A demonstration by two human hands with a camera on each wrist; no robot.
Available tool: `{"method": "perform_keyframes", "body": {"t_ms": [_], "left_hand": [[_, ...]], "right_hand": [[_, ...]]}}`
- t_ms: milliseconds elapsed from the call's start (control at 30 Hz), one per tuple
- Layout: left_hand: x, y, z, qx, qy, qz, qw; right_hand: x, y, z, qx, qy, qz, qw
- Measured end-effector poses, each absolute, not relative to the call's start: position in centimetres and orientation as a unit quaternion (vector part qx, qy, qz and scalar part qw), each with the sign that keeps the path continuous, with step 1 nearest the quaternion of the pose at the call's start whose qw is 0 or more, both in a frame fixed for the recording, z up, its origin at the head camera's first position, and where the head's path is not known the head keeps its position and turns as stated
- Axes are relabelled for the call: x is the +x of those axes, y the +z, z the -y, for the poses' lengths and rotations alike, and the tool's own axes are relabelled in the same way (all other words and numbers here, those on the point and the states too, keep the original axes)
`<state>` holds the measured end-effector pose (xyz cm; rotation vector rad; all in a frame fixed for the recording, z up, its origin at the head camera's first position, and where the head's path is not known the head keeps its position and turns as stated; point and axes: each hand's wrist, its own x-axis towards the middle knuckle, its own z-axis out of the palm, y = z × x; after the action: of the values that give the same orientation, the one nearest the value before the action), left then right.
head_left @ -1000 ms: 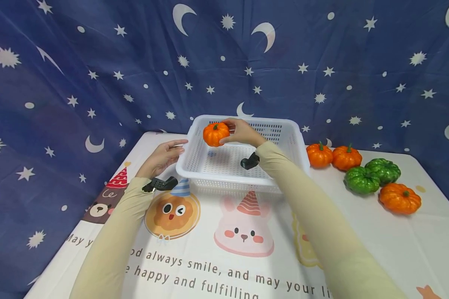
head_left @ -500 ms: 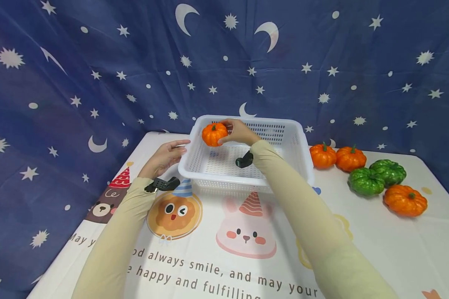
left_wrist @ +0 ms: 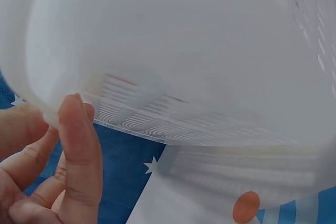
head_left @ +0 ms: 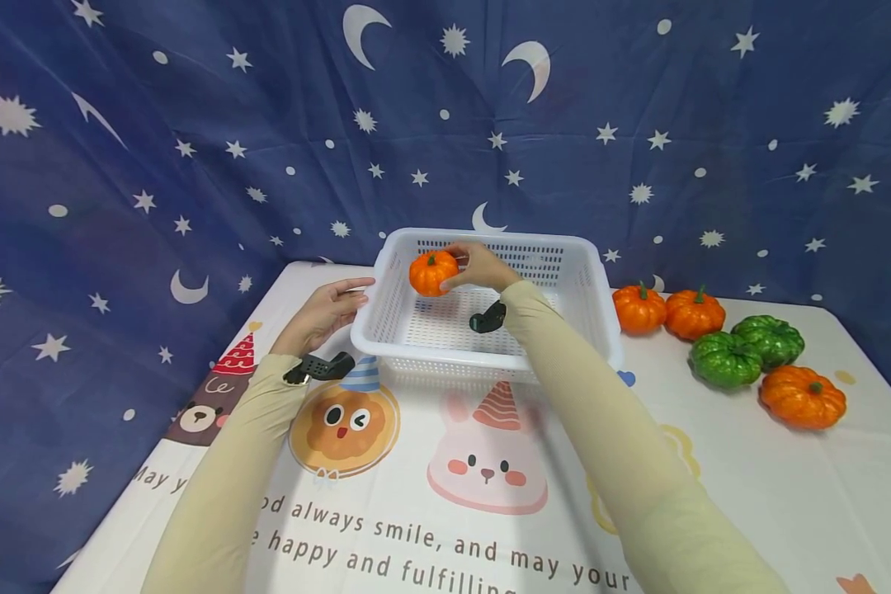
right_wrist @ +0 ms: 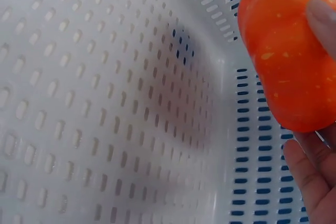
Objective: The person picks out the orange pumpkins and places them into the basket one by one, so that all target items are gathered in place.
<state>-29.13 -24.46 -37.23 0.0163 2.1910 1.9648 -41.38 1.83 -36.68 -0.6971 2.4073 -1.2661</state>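
A white plastic basket (head_left: 445, 356) with slotted walls stands on the table. Over its left part, my right hand (head_left: 483, 268) grips a small orange pumpkin (head_left: 432, 274) with a green stem, thumb on one side and fingers on the other. The right wrist view has this pumpkin (right_wrist: 289, 51) above the perforated basket floor (right_wrist: 105, 103), with a gap beneath it. At the basket's left rim is my left hand (head_left: 325, 313). In the left wrist view the thumb and fingers of that left hand (left_wrist: 58, 166) pinch the rim (left_wrist: 39, 111).
Right of the basket lie two orange pumpkins (head_left: 640, 310), two green pumpkins (head_left: 726, 360) and another orange pumpkin (head_left: 803, 398). A printed white cloth (head_left: 386, 528) covers the table. Behind hangs a dark blue curtain (head_left: 408, 107) with moons and stars.
The pumpkin in my right hand went slightly left, then came a little right and lower into the basket. My left hand stays at the rim.
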Motion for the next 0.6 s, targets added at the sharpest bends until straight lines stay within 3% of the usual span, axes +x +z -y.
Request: {"method": "perform_keyframes", "body": {"t_ms": [600], "left_hand": [[-28.90, -36.92, 24.33, -0.005, 0.659, -0.745, 0.101]], "right_hand": [[-41.87, -37.62, -2.14, -0.261, -0.383, -0.861, 0.209]]}}
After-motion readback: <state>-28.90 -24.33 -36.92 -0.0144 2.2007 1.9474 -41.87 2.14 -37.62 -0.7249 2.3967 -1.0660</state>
